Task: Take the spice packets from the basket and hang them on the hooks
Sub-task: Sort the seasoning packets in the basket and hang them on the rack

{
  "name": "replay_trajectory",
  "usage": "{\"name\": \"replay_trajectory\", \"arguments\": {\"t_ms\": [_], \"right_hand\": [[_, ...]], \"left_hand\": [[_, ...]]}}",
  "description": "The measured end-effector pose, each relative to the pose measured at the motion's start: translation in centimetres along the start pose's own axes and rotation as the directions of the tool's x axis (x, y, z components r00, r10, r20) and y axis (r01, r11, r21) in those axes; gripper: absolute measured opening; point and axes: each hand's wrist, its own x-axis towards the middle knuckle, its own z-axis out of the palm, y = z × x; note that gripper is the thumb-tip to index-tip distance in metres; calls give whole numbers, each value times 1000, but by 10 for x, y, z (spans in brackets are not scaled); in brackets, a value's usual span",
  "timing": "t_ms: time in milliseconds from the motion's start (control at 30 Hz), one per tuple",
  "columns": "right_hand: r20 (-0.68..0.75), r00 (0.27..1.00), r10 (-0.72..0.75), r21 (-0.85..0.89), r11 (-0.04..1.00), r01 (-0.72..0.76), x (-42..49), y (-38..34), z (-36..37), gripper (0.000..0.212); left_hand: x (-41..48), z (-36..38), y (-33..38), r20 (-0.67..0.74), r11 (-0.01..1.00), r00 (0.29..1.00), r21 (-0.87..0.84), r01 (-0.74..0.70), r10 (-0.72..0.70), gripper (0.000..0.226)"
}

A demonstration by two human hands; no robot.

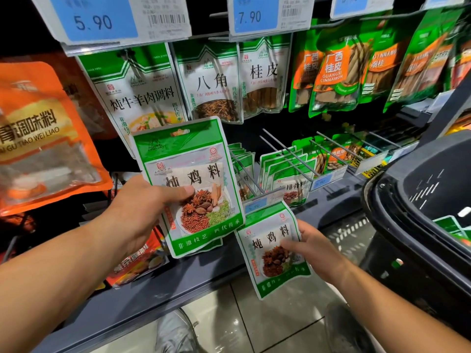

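My left hand (142,207) grips a green-and-white packet (188,174) printed 炖鸡料, thumb across its front, held upright before the shelf. My right hand (314,247) pinches a second packet (270,273), same 炖鸡料 label, lower, just under a small tag (253,205) reading 5.90. Hooks (288,154) just behind. Basket (387,200) at my right. Overhead tags (251,16): 5.90, 7.90.

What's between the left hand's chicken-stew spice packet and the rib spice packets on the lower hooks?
Head view: beside the chicken-stew spice packet, a wire hook holding green packets, a blue 5.90 price tag at its tip; then the rib spice packets.
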Motion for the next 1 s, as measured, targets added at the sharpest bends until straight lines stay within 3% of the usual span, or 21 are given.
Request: {"name": "replay_trajectory", "arguments": {"t_ms": [467, 733, 1000], "right_hand": [[-117, 993, -23, -32, 999, 19, 2, 1, 0, 29], [-97, 995, 7, -75, 997, -14, 16, 1, 6, 30], [-135, 990, 33, -75, 996, -43, 35, 0, 11, 34]], "left_hand": [[0, 0, -1, 41, 1000, 999, -24, -2, 3, 34], [1, 3, -3, 52, 999, 999, -42, 4, -2, 37], [0, 1, -5, 48, 1000, 999, -20, 5, -4, 28]]}}
